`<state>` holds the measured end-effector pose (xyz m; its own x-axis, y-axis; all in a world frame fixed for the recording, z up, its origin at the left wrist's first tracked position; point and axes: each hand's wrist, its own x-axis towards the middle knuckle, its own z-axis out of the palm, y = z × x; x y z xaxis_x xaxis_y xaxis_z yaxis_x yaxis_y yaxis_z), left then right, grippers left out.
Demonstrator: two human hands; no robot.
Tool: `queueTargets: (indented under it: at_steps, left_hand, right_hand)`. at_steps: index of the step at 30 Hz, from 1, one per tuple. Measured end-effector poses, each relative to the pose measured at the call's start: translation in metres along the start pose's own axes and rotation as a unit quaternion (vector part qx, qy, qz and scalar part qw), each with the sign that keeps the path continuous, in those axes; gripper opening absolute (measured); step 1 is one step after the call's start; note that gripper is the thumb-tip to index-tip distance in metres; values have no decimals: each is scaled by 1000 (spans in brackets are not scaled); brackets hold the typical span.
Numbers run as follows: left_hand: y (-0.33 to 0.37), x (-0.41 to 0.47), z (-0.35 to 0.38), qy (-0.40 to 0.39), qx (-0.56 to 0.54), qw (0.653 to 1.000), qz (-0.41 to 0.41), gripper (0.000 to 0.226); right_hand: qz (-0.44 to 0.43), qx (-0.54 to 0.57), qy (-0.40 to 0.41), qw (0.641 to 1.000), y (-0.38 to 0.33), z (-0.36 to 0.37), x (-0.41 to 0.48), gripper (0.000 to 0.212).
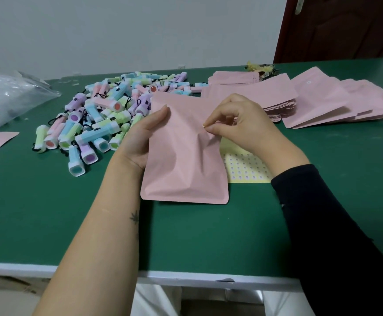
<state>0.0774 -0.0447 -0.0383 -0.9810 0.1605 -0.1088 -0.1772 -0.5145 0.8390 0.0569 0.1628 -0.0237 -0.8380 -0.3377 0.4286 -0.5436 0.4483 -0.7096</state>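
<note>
Left hand (140,135) grip around pink pouch (183,169) edge, right hand (245,124) pinch grip on its front

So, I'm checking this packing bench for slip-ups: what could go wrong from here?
1. The pink pouch is creased where the right hand pinches what looks like a small sticker, so it may land wrinkled.
2. The left hand grips only one edge; the pouch could twist.
3. The pouch overlaps the sticker sheet and might drag it.
</note>
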Motion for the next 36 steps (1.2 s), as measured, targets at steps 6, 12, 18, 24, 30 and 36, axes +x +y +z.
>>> queueTargets:
  at_steps: [6,12,18,24,30,36]
  left_hand:
    - [1,-1,0,12,-11,1000,-9,41]
    - [4,2,-4,-26,-53,998,5,38]
    - [1,5,0,-49,-16,999,15,42]
    - [-3,8,4,-59,-8,998,2,40]
    - [-1,9,7,-41,-1,999,18,47]
    - [-4,10,11,-28,49,998,-6,30]
  right_hand:
    - [9,-34,-27,999,2,-1,-2,17]
    - [97,143,127,977,-9,13,1,41]
    - [250,389,30,886,-6,21,-2,17]
    - [247,358,89,896,-4,25,-1,12]
    - [211,311,124,918,-6,25,-2,9]
    - [127,241,192,943,-2,23,1,16]
